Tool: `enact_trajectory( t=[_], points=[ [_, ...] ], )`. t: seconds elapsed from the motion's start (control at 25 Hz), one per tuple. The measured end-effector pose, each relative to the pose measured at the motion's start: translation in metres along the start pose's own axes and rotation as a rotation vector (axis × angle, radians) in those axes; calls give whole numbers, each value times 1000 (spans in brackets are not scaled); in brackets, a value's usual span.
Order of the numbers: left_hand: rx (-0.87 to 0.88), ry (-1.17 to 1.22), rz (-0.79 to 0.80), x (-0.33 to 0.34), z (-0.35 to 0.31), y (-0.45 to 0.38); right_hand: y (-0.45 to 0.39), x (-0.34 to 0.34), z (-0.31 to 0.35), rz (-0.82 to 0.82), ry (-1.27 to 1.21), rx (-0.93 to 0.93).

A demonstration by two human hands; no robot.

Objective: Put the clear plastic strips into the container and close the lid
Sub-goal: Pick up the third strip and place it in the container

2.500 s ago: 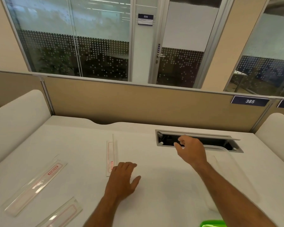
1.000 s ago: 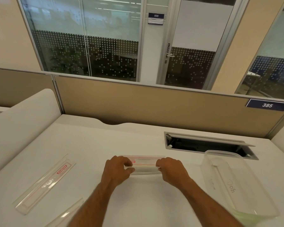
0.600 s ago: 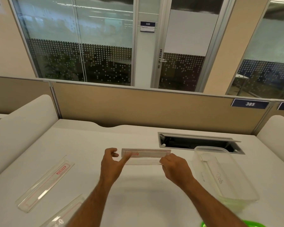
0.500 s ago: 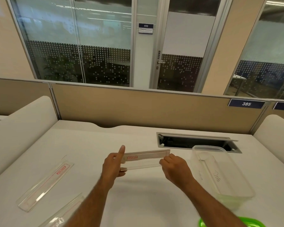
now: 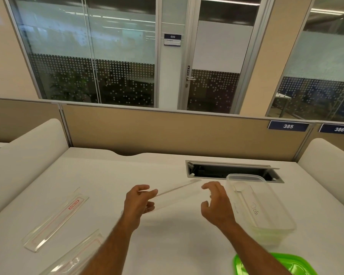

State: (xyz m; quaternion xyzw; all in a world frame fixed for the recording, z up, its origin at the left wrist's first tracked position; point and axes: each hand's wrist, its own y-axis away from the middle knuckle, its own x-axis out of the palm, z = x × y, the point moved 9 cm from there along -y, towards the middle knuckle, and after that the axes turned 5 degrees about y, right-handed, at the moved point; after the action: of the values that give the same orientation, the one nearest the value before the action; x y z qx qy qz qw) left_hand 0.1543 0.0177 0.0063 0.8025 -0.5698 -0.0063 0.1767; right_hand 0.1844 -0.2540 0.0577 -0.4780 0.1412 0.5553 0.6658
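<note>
The left hand (image 5: 140,202) pinches one end of a clear strip (image 5: 177,194) above the table (image 5: 107,175); the right hand (image 5: 216,203) hovers loosely spread, holding nothing. Best to line the strip lengthwise with the container (image 5: 282,225) and lower it flat beside the strip already inside.

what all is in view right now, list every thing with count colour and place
clear plastic strip held in the air: 1, transparent, above the desk's middle, tilted, its right end higher
clear plastic strips with red print: 2, transparent, flat on the desk's left; the nearer one is cut by the frame's edge
clear rectangular plastic container: 1, transparent, lid off, on the desk's right, one strip inside
bright green lid: 1, near right edge, partly behind the right forearm
white desk: 1
open cable tray slot: 1, grey and black, behind the container
number plates: 2, dark blue, on the beige partition
left hand: pinches the held strip's left end
right hand: fingers spread, touching nothing
</note>
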Motion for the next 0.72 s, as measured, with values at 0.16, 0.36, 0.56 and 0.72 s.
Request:
enact_trajectory(
  t=[0.16, 0.36, 0.56, 0.72],
  points=[
    [114, 23, 17, -2, -7, 8, 12, 15, -36, 66, -764, 667],
    [192, -22, 75, 5, -1, 11, 38, 58, -17, 278, -1122, 906],
    [271, -63, 79, 9, -9, 13, 34, 58, -15, 196, -1299, 914],
    [294, -27, 62, 11, -15, 17, 31, 52, -11, 169, -1300, 825]
  ],
)
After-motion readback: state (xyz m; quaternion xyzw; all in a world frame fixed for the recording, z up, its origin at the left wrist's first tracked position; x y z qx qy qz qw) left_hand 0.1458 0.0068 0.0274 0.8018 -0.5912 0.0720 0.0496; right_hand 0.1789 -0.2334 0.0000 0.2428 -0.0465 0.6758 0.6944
